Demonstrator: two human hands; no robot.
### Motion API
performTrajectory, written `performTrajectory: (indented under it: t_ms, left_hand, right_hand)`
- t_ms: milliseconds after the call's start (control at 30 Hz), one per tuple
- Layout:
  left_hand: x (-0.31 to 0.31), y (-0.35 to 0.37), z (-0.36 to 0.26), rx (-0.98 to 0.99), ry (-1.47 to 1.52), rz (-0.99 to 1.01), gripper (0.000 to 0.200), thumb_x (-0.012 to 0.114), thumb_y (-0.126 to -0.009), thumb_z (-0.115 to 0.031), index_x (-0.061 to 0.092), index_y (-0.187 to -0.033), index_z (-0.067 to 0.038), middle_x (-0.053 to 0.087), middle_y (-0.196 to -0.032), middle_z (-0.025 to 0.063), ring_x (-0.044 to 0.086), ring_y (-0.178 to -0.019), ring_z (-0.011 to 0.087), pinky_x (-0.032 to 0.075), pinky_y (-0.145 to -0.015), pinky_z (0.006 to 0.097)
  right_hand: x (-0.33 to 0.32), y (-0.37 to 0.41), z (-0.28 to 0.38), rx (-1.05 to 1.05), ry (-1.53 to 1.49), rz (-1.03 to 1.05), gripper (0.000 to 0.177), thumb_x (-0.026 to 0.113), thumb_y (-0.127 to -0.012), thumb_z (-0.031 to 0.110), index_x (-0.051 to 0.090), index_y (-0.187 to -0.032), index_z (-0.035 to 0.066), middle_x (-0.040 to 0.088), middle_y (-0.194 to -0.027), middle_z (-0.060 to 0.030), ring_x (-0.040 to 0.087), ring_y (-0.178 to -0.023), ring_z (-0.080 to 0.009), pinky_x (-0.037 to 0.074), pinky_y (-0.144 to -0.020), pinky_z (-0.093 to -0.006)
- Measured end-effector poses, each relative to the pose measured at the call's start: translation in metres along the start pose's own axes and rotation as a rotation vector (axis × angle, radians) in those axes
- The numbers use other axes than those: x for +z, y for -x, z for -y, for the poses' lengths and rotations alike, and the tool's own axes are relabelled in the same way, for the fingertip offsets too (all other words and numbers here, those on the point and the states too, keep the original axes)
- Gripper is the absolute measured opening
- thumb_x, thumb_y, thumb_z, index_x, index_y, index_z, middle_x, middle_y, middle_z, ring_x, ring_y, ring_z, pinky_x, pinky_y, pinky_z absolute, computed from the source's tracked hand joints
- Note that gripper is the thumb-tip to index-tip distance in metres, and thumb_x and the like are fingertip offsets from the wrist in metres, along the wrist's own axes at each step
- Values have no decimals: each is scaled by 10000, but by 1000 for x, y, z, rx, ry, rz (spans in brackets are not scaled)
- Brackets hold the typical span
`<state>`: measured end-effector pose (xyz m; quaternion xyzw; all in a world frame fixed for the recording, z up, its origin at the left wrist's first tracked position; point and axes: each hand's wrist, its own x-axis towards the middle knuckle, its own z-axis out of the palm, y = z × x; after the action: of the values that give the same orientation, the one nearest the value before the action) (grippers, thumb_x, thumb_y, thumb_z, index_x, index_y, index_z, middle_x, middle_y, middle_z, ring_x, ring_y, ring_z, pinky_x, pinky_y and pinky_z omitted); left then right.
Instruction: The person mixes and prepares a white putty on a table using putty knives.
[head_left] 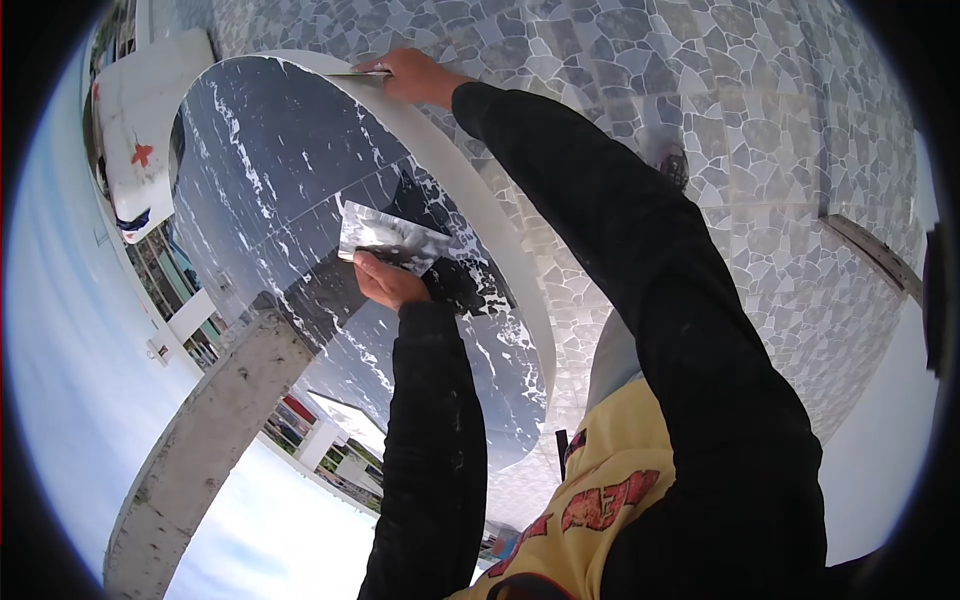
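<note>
My left hand [388, 281] is closed on the near edge of a shiny rectangular metal scraper plate [385, 228], which mirrors its surroundings. It is over a round slab [290, 135] with a dark, white-veined marble-look face. My right hand [412, 76] is at the slab's pale curved rim [440, 150], at the upper part of the view. Its fingers pinch a thin flat metal blade [362, 73], seen almost edge-on and lying along the rim. The left plate overlaps the slab's dark face in this view.
Behind the slab curves a rough concrete bench [205, 455]. A pale panel with a red cross mark [142, 155] stands at the upper left. Stone-pattern paving [740, 140] covers the ground, with a shoe [672, 162] on it. A low kerb-like strip [870, 250] lies at the right.
</note>
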<state>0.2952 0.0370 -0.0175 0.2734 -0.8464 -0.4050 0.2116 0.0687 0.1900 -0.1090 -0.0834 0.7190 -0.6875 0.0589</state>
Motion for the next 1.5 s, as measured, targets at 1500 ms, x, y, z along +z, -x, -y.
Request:
performTrajectory:
  t_ms: [1500]
  left_hand:
    - [-1, -8, 18, 45, 5, -1, 633, 397, -1008, -488, 617, -1088, 100, 650, -931, 143, 574, -806, 213, 464, -721, 377]
  right_hand:
    - [-18, 277, 27, 240, -211, -161, 515, 495, -820, -129, 637, -1262, 95, 662, -1234, -140, 655, -1103, -285, 496, -947, -335]
